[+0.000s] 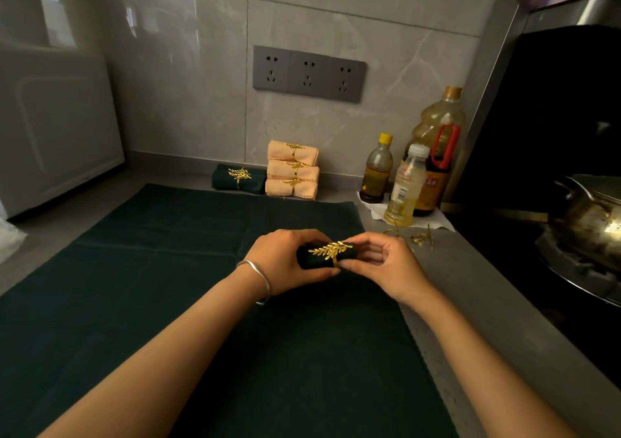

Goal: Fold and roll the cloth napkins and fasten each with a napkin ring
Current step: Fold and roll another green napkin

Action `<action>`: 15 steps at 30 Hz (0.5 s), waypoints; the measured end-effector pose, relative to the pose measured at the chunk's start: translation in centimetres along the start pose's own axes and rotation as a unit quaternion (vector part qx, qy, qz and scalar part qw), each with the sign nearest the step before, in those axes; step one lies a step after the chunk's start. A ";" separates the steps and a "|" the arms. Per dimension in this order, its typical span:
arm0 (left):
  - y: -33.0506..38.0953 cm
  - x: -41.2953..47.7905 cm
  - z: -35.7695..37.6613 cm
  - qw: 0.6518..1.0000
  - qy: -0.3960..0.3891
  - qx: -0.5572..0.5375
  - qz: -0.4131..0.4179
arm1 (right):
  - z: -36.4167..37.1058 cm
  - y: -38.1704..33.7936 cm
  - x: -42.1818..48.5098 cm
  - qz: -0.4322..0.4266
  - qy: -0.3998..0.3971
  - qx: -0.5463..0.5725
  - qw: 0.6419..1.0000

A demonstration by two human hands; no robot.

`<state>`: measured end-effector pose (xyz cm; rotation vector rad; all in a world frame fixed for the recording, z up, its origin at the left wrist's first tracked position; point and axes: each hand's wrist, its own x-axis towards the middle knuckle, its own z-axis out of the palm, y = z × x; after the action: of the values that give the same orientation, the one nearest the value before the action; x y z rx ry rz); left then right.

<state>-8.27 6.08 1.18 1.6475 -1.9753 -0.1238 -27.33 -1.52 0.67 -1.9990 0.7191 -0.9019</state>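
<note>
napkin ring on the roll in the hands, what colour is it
Gold napkin ring with a leafy sprig; head view shows it best.

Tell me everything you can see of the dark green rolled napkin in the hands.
The dark green rolled cloth napkin is a short, matte fabric cylinder lying crosswise, roughly level, over the flat dark green cloth spread beneath. A gold metal napkin ring with a leaf sprig circles its middle. The left hand grips its left end; the right hand pinches its right end beside the ring.
</note>
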 end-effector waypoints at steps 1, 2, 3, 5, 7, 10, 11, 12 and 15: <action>-0.1 0.0 -0.2 1.000 -0.001 0.004 -0.005 | -0.2 0.0 0.1 0.002 0.004 0.005 1.000; -0.2 0.0 -0.5 1.000 -0.001 0.008 -0.011 | -0.5 0.1 0.1 0.003 0.009 0.009 1.000; -0.3 0.1 -0.7 1.000 -0.001 0.014 -0.014 | -0.7 0.0 0.2 0.003 0.013 0.011 1.000; -0.4 0.1 -1.1 0.999 -0.001 0.033 -0.012 | -1.0 0.1 0.2 0.006 0.014 0.010 1.000; -0.6 0.2 -1.4 0.999 -0.003 0.053 -0.009 | -1.2 0.1 0.1 0.015 0.011 0.008 1.000; -1.1 0.2 -1.8 0.998 -0.005 0.067 -0.014 | -1.6 0.3 0.2 0.027 0.011 0.005 1.000; -1.3 0.1 -1.8 0.998 -0.008 0.068 -0.015 | -1.7 0.4 0.1 0.034 0.010 0.005 0.999; -1.4 0.1 -1.7 0.998 -0.013 0.067 -0.015 | -1.8 0.5 0.1 0.038 0.008 0.004 0.999; -1.8 0.1 -1.2 0.999 -0.026 0.032 -0.010 | -1.8 0.6 0.0 0.041 0.000 -0.006 0.999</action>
<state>-6.16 5.88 1.52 1.7210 -2.0204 -0.1134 -28.88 -2.67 0.91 -1.9651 0.8034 -0.8504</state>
